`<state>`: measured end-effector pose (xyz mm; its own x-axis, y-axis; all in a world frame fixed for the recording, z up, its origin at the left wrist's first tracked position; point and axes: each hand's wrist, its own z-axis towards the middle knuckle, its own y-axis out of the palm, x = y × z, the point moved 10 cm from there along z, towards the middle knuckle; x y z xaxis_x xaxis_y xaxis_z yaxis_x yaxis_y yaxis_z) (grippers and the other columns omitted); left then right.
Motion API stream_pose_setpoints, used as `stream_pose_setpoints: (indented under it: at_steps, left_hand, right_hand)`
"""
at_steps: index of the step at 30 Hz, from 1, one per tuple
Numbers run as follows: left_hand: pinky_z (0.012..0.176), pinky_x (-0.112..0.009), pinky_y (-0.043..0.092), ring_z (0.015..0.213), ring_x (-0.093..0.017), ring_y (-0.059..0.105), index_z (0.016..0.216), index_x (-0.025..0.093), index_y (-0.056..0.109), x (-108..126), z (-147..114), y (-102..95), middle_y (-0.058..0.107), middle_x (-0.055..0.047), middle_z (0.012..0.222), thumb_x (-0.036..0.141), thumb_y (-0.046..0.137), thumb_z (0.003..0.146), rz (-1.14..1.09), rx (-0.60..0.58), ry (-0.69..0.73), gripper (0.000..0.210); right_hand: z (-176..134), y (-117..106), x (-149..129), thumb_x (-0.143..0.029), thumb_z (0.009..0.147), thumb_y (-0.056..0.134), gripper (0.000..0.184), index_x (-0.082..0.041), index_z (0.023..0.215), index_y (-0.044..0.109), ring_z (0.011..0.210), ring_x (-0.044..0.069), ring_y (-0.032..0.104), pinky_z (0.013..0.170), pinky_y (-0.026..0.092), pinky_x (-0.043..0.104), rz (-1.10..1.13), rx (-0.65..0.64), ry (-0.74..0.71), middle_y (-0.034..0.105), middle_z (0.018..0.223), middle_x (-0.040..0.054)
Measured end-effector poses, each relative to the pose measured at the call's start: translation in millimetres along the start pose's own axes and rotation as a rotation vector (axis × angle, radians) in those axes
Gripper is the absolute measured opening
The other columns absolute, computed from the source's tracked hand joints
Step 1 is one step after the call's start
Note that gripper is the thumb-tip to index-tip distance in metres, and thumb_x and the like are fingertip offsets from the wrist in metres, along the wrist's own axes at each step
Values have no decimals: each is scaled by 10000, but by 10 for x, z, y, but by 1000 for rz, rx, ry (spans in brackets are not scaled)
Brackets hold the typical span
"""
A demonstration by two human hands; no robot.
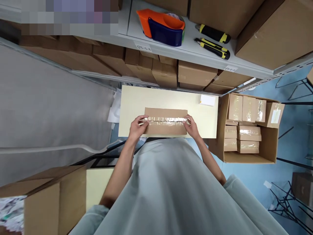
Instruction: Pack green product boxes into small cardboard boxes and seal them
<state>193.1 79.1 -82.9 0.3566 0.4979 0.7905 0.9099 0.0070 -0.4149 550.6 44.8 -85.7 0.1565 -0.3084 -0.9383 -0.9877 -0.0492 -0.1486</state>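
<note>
A flat brown cardboard box lies on the pale yellow table in front of me. Shiny clear packing tape runs lengthwise along its middle seam and looks wrinkled. My left hand grips the box's left end, with thumb and fingers at the tape's end. At the opposite end, my right hand pinches the box edge by the tape in the same way. A small white box sits near the table's back right corner.
On the shelf above rest an orange and blue tape dispenser and two yellow-black utility knives. Brown boxes line the lower shelf. To the right, an open carton holds several taped boxes. A carton of shredded paper stands lower left.
</note>
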Motion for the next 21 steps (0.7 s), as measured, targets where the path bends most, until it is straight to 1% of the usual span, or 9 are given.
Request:
stream_pose_setpoints:
  at_steps: [3, 6, 8, 12, 17, 21]
  left_hand:
    - [830, -321, 578, 1016, -232, 693, 1161, 226, 771, 141, 93, -94, 779, -87, 1202, 487, 755, 772, -5, 40, 39, 468]
    - [836, -326, 580, 1019, -237, 698, 1158, 227, 768, 246, 200, -201, 784, -86, 1188, 498, 751, 766, -3, 57, 69, 476]
    - [839, -329, 577, 1014, -237, 695, 1147, 226, 765, 270, 265, -249, 787, -85, 1178, 500, 748, 757, -6, 58, 79, 476]
    - [861, -340, 578, 968, -222, 686, 1099, 216, 748, 207, 367, -246, 786, -99, 1219, 480, 744, 732, -9, 45, 71, 451]
    - [941, -376, 599, 963, -218, 697, 1108, 220, 728, 145, 430, -186, 776, -104, 1249, 447, 722, 762, -21, 4, 109, 414]
    - [962, -395, 615, 958, -219, 711, 1118, 223, 719, 129, 478, -181, 740, -110, 1280, 446, 713, 788, -30, -23, 147, 399]
  right_hand:
    - [132, 34, -141, -605, 1037, 625, 429, -262, 1294, 620, 1360, 266, 661, 1022, 636, 381, 14, 1, -33, 573, 1620, 154]
    - [259, 74, -305, -595, 1044, 616, 416, -262, 1293, 633, 1421, 274, 631, 1073, 622, 397, 17, 25, -91, 573, 1626, 152]
    - [323, 122, -369, -587, 1042, 612, 402, -266, 1282, 637, 1467, 277, 599, 1102, 610, 406, 11, 38, -118, 564, 1636, 152]
    - [387, 234, -342, -565, 1033, 592, 397, -254, 1275, 637, 1438, 264, 612, 1129, 596, 404, -27, 56, -113, 576, 1619, 164]
    - [344, 271, -298, -534, 1049, 544, 401, -233, 1296, 640, 1379, 256, 630, 1138, 578, 411, -100, 147, -102, 634, 1530, 171]
    - [282, 266, -337, -521, 1055, 528, 406, -227, 1303, 659, 1251, 251, 681, 1098, 582, 391, -177, 232, -79, 717, 1385, 151]
